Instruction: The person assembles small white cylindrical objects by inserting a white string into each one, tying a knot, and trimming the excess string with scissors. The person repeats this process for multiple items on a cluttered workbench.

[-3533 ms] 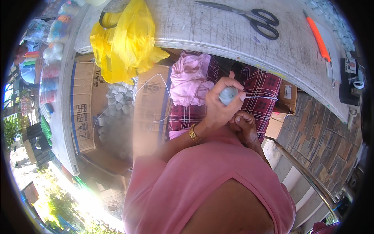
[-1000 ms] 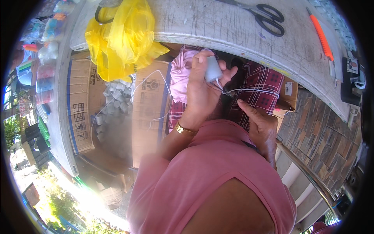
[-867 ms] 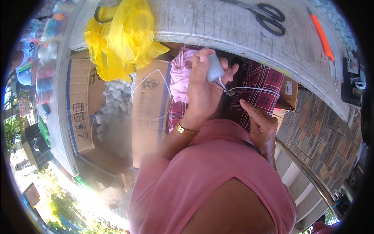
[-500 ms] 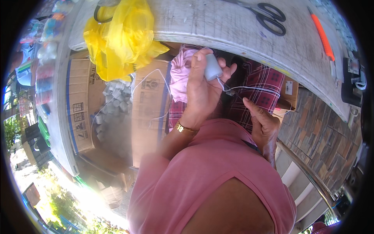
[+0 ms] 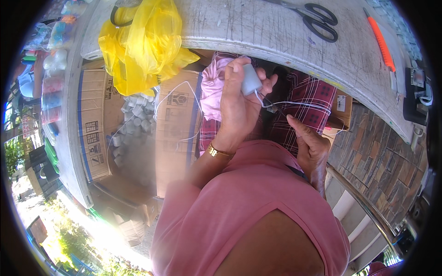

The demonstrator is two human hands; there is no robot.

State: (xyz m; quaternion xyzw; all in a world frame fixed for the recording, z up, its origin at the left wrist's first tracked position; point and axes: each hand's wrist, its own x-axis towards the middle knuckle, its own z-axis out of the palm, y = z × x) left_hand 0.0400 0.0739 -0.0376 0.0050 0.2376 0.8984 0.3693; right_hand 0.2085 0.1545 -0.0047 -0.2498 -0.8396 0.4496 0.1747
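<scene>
The left hand [image 5: 237,108] is clamped on a smooth rounded grey spool [image 5: 251,79]; the right hand [image 5: 311,147] lies loosely open near thin white string [image 5: 299,104].

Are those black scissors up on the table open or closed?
Closed. The scissors lie flat on the grey table, their two handle loops side by side; the blades run off the picture's top edge.

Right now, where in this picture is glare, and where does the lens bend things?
Head view: sunlight washes out the lower left, below the cardboard box; the table edge curves strongly toward the rim; the left hand and its grey spool look sharp.
</scene>
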